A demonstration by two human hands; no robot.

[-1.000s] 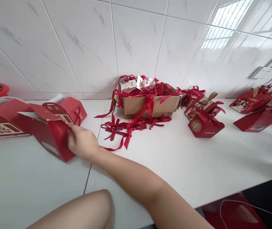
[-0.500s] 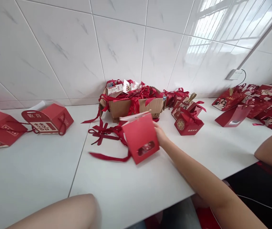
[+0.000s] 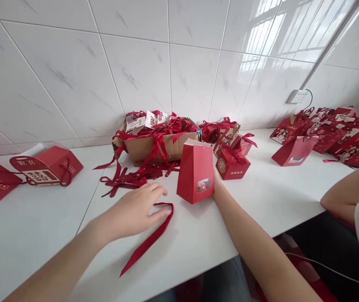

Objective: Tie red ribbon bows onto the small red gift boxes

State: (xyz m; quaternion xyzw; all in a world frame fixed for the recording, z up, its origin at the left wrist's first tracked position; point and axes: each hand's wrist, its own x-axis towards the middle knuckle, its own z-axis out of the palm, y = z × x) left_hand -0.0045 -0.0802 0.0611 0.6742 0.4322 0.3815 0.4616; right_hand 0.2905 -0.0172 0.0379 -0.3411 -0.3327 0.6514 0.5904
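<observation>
Head view: red gift box [image 3: 187, 176] between my two hands

Nearest me, a loose ribbon [image 3: 148, 244] slants over the counter [image 3: 255, 209], its far end curling by my left thumb; I can't tell whether they touch. My left hand [image 3: 135, 212] is spread, thumb apart from fingers, with nothing gripped. From it, the gift box lies to the right and slightly farther off, across a small gap. Its long axis runs up and down, leaning a little, with the narrower end on top and the window [image 3: 203, 185] low on the side towards me. My right hand [image 3: 217, 184] is the nearer one, holding it from the right, fingertips hidden behind it. Beyond, a small red box [image 3: 234, 169] sits to the right, and a ribbon-filled cardboard box [image 3: 140, 151] stands behind, near the tiled wall [image 3: 148, 63].
</observation>
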